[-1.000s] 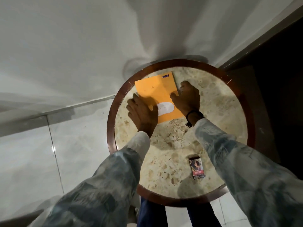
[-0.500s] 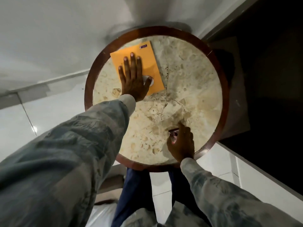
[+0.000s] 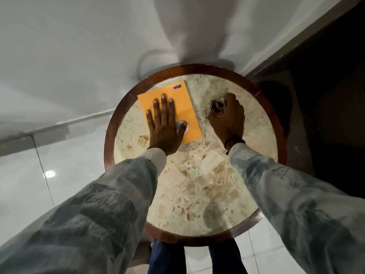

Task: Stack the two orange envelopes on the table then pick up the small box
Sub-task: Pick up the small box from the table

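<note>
White glossy tiled floor (image 3: 65,175) far left, a light glare spot on it. Left arm in a pale blue-grey mottled sleeve (image 3: 102,210) comes up from the lower left onto the round beige marble counter with a dark brown wooden rim (image 3: 109,135). Left hand (image 3: 165,125) lies flat, palm down, on the orange paper envelopes (image 3: 183,99); its fingers (image 3: 164,103) are spread apart and straight, pressing on the paper, not clamped on anything, thumb out to the right across a white oval patch (image 3: 182,125) on the envelope front. Envelopes sit on the far-left part of the counter top, slightly tilted, a small blue-and-white label (image 3: 177,87) near the far corner. Only one orange face visible, with a thin grey edge along its right side; cannot tell whether two sheets are lined up under it. A bare strip of marble with a dark crack line lies between the envelopes and the right hand. Right hand (image 3: 229,119) is over the far-right part of the counter, well apart from the left hand, fingers curled together and clamped on the small dark printed box (image 3: 217,105), which pokes out at the fingertip end. Box is blurred; cannot tell whether it touches the marble or is lifted clear. Black band (image 3: 234,141) on the right wrist, same mottled sleeve behind it. Dark blue trouser legs (image 3: 167,258) show below the counter's near rim. Dark area at far right.
</note>
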Available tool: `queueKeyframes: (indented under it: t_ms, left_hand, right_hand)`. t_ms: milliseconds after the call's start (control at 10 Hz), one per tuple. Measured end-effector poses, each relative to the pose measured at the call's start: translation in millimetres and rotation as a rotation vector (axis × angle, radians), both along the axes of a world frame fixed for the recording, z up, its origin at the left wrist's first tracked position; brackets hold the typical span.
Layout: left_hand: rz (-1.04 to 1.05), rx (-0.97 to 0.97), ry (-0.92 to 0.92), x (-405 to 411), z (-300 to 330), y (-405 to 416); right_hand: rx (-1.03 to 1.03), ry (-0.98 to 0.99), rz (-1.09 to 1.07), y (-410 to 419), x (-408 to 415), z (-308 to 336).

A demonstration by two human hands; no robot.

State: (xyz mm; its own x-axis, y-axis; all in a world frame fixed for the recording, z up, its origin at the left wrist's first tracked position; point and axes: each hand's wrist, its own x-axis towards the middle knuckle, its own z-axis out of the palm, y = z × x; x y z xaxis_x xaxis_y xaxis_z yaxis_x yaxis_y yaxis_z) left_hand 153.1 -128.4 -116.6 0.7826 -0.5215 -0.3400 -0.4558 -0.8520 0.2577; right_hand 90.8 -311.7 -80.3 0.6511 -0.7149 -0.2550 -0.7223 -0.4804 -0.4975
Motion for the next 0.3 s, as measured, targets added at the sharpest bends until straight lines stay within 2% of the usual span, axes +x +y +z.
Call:
queueKeyframes:
  t_ms: [100, 200, 300]
  left_hand:
    - [-0.012, 0.021, -0.001, -1, 0, 0]
    - [-0.023, 0.043, 0.029, 0, 7, -1]
    - [-0.013, 0.054, 0.084, 3, 32, -3]
  right_hand:
    - [-0.026, -0.007, 0.002, 1, -2, -2]
    - [0.088, -0.076, -0.047, 0, -2, 21]
    - [0.189, -0.334, -0.149, -24, -1, 84]
